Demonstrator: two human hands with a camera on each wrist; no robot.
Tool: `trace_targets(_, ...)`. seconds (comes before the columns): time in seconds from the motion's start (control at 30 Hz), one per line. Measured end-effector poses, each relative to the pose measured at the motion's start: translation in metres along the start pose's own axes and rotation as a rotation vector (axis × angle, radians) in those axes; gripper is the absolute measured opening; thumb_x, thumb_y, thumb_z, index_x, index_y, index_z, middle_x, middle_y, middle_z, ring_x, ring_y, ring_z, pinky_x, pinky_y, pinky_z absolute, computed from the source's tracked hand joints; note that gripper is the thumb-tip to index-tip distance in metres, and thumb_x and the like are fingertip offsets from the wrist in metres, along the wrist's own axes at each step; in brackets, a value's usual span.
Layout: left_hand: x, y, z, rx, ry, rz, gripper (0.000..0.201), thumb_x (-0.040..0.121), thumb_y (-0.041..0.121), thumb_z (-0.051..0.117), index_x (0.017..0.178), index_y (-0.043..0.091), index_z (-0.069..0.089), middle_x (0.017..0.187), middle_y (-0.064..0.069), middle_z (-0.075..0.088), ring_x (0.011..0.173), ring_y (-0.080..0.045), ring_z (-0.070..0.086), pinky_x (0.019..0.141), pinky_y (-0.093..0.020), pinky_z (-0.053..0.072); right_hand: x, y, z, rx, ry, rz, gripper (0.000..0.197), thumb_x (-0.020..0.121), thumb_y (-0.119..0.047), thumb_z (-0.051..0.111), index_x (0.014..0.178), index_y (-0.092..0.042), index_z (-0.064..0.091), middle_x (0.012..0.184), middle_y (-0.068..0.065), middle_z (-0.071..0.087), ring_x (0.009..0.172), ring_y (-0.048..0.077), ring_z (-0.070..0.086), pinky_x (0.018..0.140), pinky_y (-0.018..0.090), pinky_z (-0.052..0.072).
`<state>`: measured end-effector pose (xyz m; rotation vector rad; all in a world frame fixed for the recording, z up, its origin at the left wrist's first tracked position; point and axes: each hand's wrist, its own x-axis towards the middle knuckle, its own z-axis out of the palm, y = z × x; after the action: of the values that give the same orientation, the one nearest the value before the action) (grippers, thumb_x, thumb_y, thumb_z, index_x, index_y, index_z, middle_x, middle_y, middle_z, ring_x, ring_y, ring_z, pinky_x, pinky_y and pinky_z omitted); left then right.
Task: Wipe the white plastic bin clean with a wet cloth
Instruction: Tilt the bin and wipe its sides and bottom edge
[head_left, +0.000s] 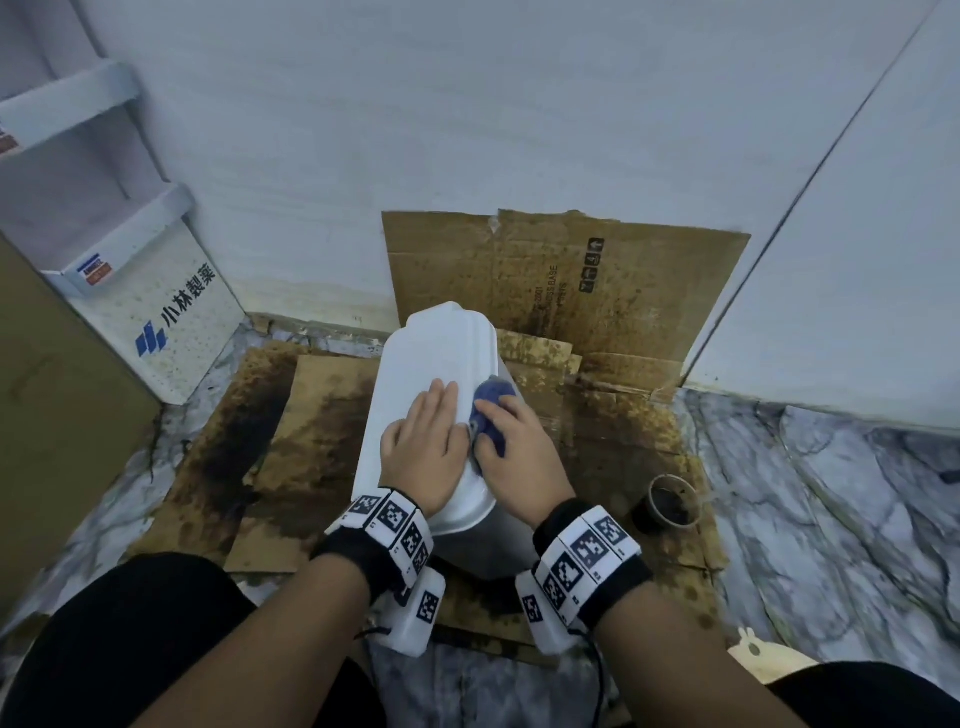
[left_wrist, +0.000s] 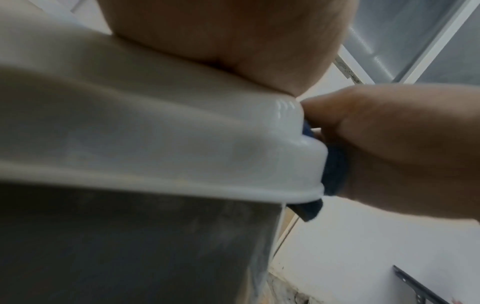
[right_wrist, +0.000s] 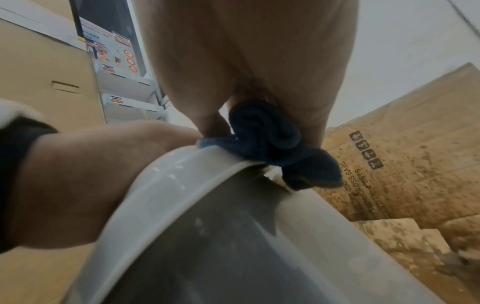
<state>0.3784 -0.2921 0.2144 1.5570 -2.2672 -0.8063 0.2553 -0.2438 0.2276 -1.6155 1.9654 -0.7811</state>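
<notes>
The white plastic bin (head_left: 423, 358) stands on stained cardboard, its smooth white top facing me. My left hand (head_left: 423, 441) lies flat on that top with fingers straight, holding it still. My right hand (head_left: 511, 452) grips a bunched blue cloth (head_left: 491, 405) and presses it against the bin's right edge. In the right wrist view the cloth (right_wrist: 272, 142) sits folded over the bin's rim (right_wrist: 161, 189), under my right hand (right_wrist: 259, 82). In the left wrist view my left palm (left_wrist: 221, 30) rests on the bin (left_wrist: 130, 133) and the cloth (left_wrist: 335, 164) shows against its edge.
Stained cardboard sheets (head_left: 561, 291) cover the floor and lean on the white wall. A small dark cup (head_left: 672, 501) stands right of the bin. A white printed carton (head_left: 156, 312) and a brown box (head_left: 52, 415) stand at the left. Marble floor (head_left: 831, 493) lies at the right.
</notes>
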Motion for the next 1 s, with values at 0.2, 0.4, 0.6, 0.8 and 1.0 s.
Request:
trace_targets(0.2, 0.002, -0.003, 0.004, 0.023, 0.013, 0.025, 0.053, 0.103, 0.035, 0.017, 0.155, 0.031, 0.004, 0.162, 0.013, -0.003, 0.147, -0.002, -0.002, 0.117, -0.032, 0.004, 0.055, -0.008, -0.019, -0.169, -0.075, 0.012, 0.047, 0.093, -0.014, 0.049, 0.139, -0.013, 0.047, 0.143, 0.009, 0.043, 0.133, 0.023, 0.038, 0.109, 0.029, 0.029)
trace_targets(0.4, 0.003, -0.002, 0.005, 0.028, 0.012, 0.045, 0.055, 0.103, 0.036, 0.017, 0.155, 0.029, 0.002, 0.162, 0.012, -0.005, 0.148, -0.003, -0.004, 0.119, -0.033, 0.003, 0.114, -0.023, -0.038, -0.351, -0.109, 0.058, 0.033, 0.089, -0.009, 0.053, 0.120, -0.009, 0.063, 0.123, 0.011, 0.061, 0.111, 0.029, 0.057, 0.085, 0.028, 0.045)
trace_targets(0.6, 0.004, -0.001, 0.005, 0.012, -0.005, 0.055, 0.055, 0.103, 0.038, 0.016, 0.155, 0.029, 0.001, 0.162, 0.012, -0.006, 0.147, -0.002, -0.006, 0.119, -0.033, 0.002, 0.155, -0.027, -0.048, -0.388, -0.128, 0.130, 0.027, 0.087, -0.016, 0.062, 0.114, -0.012, 0.064, 0.115, 0.010, 0.065, 0.105, 0.028, 0.061, 0.080, 0.028, 0.047)
trace_targets(0.8, 0.005, -0.001, 0.006, 0.007, -0.018, 0.059, 0.055, 0.102, 0.039, 0.015, 0.155, 0.029, 0.000, 0.162, 0.013, -0.008, 0.147, -0.001, -0.008, 0.119, -0.034, 0.000, 0.181, -0.028, -0.051, -0.379, -0.160, 0.174, 0.026, 0.091, -0.018, 0.061, 0.116, -0.013, 0.064, 0.115, 0.012, 0.066, 0.097, 0.027, 0.062, 0.071, 0.028, 0.045)
trace_targets(1.0, 0.003, 0.003, 0.006, 0.016, -0.033, 0.064, 0.056, 0.103, 0.038, 0.015, 0.155, 0.028, -0.001, 0.162, 0.013, -0.009, 0.147, -0.002, -0.009, 0.119, -0.034, 0.000, 0.171, -0.025, -0.046, -0.367, -0.162, 0.161, 0.034, 0.093, -0.009, 0.046, 0.123, -0.015, 0.061, 0.121, 0.011, 0.064, 0.105, 0.032, 0.061, 0.085, 0.037, 0.053)
